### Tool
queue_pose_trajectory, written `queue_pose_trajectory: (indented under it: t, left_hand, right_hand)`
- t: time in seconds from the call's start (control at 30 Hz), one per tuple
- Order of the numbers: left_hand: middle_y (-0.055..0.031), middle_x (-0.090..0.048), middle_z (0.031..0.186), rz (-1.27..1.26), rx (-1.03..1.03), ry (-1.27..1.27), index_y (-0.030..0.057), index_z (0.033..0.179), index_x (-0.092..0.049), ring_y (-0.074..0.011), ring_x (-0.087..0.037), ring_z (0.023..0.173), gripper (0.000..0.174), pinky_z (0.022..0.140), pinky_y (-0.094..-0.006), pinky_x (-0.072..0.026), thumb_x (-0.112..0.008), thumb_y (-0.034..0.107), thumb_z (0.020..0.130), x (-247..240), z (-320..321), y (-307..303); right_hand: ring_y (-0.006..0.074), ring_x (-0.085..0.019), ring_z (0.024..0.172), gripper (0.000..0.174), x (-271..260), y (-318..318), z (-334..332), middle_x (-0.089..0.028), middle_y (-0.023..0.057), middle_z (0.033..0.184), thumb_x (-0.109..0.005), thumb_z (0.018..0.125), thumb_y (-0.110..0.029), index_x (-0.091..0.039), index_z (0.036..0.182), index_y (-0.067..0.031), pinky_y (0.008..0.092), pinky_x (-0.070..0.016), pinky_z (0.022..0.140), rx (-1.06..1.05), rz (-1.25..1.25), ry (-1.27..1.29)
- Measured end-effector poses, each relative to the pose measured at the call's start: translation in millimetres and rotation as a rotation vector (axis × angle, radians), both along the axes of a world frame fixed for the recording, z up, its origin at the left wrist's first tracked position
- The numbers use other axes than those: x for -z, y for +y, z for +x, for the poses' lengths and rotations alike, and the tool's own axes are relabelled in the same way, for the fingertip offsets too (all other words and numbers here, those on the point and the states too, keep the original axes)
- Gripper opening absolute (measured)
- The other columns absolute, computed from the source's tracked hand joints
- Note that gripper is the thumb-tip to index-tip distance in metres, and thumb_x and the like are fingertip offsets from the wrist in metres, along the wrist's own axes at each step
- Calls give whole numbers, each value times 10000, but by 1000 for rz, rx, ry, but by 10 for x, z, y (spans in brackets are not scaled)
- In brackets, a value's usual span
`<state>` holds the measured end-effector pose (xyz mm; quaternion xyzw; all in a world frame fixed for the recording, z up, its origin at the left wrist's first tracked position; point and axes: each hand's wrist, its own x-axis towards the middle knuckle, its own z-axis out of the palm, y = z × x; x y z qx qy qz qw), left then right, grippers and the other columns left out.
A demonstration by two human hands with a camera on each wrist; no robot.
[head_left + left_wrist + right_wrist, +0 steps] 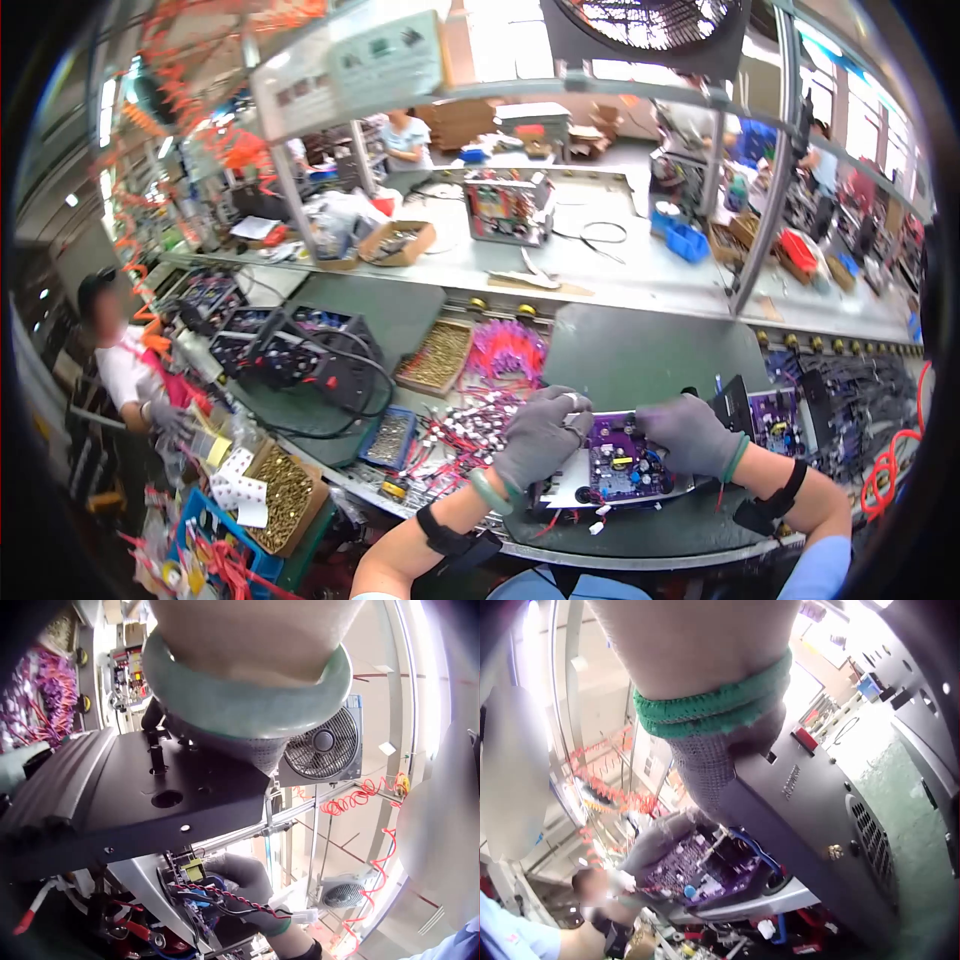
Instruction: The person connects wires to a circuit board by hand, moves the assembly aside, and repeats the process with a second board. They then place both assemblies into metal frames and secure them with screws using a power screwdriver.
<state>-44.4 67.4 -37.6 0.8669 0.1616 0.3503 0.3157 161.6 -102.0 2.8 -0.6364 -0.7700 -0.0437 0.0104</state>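
Observation:
A gray-gloved left hand grips the left end of an open electronic unit, at the edge of a black metal panel with holes. The right hand, also gloved, holds the other end, its fingers bent over the edge of a dark panel with a round vent and a red switch. Between the hands lies a purple circuit board crowded with components. Twisted red and black wires with white plugs hang from the unit. The left fingertips are hidden behind the panel in the left wrist view.
Loose wires with white plugs lie left of the unit, near a box of brass screws and a blue tray. More boards and dark cables stand at right. Another person works at far left.

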Motion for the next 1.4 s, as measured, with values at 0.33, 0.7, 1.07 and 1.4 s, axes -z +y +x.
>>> queue_pose_trajectory:
  t: [0.33, 0.7, 1.07, 1.4]
  left_hand:
    - [-92, -706, 1071, -349, -119, -110, -1, 1208, -678, -157, -664, 1006, 269, 884, -302, -527, -657, 42, 943, 345, -1294, -517]
    - [-60, -665, 861, -984, 213, 325, 34, 1072, -697, -153, -615, 786, 388, 727, -342, -512, -585, 403, 1024, 1006, -988, -1412]
    - [-8, -569, 864, -1501, 343, 65, -18, 1301, -573, -108, -558, 763, 365, 727, -257, -481, -455, 250, 1082, 448, -926, -1277]
    - [-199, -712, 882, -2, -163, 62, -15, 1355, -571, -315, -728, 768, 472, 680, -366, -560, -690, 56, 904, 175, -877, -1464]
  right_hand:
    - [345, -665, 755, 353, 342, -1335, -520, -669, 163, 858, -717, 725, -49, -677, 1075, -67, 474, -517, 680, 252, 499, 587]
    - [363, -677, 785, 430, 1176, -1154, -1051, -684, 157, 868, -724, 692, -8, -690, 1112, -95, 433, -530, 647, 276, 564, 772]
    - [260, -652, 669, 306, 803, -952, -1459, -646, 63, 761, -741, 815, -124, -684, 1115, -133, 401, -510, 592, -152, 386, 710]
    - [291, -685, 775, 226, 664, -383, -1151, -689, 153, 911, -752, 813, -79, -733, 1037, -69, 380, -530, 681, 152, 379, 884]
